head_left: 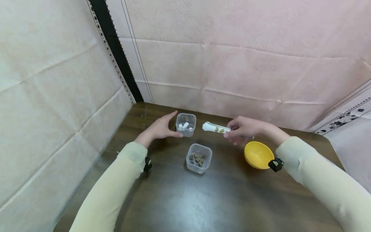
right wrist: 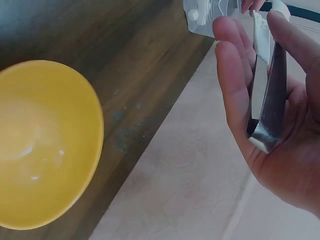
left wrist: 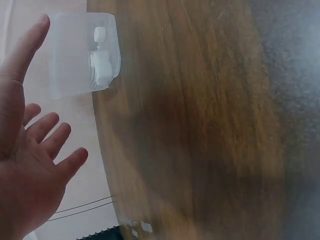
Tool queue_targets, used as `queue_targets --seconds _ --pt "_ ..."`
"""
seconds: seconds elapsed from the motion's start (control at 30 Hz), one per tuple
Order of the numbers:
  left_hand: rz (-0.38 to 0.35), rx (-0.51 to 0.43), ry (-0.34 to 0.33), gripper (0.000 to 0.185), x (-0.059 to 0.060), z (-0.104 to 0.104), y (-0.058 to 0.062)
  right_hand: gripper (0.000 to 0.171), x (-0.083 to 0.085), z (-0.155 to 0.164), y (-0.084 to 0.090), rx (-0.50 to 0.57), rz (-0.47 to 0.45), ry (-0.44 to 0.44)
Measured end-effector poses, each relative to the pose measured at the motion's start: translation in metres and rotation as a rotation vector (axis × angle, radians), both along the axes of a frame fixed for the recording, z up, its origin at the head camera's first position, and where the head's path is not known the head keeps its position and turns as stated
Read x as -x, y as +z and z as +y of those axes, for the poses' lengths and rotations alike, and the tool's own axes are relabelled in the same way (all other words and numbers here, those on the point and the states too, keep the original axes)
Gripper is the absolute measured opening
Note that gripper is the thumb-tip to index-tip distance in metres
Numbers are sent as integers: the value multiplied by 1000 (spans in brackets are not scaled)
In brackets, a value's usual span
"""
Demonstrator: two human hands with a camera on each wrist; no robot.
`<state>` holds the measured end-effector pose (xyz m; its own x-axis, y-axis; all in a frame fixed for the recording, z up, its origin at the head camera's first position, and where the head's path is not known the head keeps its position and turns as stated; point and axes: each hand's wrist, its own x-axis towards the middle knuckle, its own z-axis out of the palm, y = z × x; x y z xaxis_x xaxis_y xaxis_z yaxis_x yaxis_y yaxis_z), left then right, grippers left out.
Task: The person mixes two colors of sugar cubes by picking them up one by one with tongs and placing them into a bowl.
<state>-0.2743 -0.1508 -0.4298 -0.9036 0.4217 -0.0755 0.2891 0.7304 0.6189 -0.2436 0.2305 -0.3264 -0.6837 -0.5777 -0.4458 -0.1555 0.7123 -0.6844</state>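
Beside a clear plastic container [head_left: 189, 116] with several white pieces [head_left: 184, 125] in it, my left hand [head_left: 158, 128] is spread, thumb and fingers apart. In the left wrist view this hand [left wrist: 37, 145] holds nothing, and the container [left wrist: 75, 55] stands past the fingers. My right hand [head_left: 242, 127] grips a pair of tongs [head_left: 215, 128] with white, gold-patterned ends pointing at that container. The right wrist view shows the tongs' metal bend [right wrist: 265, 137] lying in the palm, with the thumb and fingers on either side of the arms.
A second clear container [head_left: 192, 166] with several brown cubes [head_left: 198, 159] stands nearer on the dark wooden table [head_left: 179, 199]. The yellow bowl [head_left: 258, 154] sits below my right wrist. Pale cloth walls [head_left: 232, 71] rise behind the table and at its sides.
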Motion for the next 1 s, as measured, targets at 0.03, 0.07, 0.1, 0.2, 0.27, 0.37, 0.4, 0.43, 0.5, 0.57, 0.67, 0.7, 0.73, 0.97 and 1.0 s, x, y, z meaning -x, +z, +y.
queue_targets --seconds 0.03,0.07,0.1,0.2,0.27,0.37,0.4,0.43,0.5,0.57,0.67,0.7,0.73,0.97,1.0 --pt "-1 -9 0 119 2 1 0 27 2 -2 0 -1 10 4" --pt "-1 -16 0 119 4 2 0 26 4 -3 1 -3 19 5" --pt "-1 -23 -1 118 6 2 0 25 5 -5 1 -4 28 8" --pt "-2 -38 -5 116 11 5 -2 24 10 -11 3 -6 36 12" --pt "-4 -46 -9 114 14 6 -3 24 12 -15 3 -11 44 19" --pt "-6 -53 -19 112 19 8 -5 26 15 -21 4 -26 56 30" --pt "-7 -54 -22 112 21 9 -5 26 16 -22 4 -31 60 33" --pt "-9 -55 -25 111 23 10 -6 27 17 -23 4 -36 64 34" --pt "-11 -64 -34 110 27 12 -9 27 18 -26 5 -47 71 36" --pt "-12 -72 -40 109 31 14 -11 26 20 -28 5 -58 74 37" --pt "-13 -90 -46 108 35 14 -15 25 23 -31 6 -74 85 47" --pt "-15 -94 -46 107 36 14 -17 25 24 -32 7 -84 91 48" --pt "-19 -100 -50 107 37 14 -19 25 25 -34 8 -93 97 52" --pt "-19 -156 -67 106 39 6 -30 27 35 -45 10 -161 141 64" --pt "-13 -162 -67 106 40 5 -31 28 36 -47 10 -163 148 65"
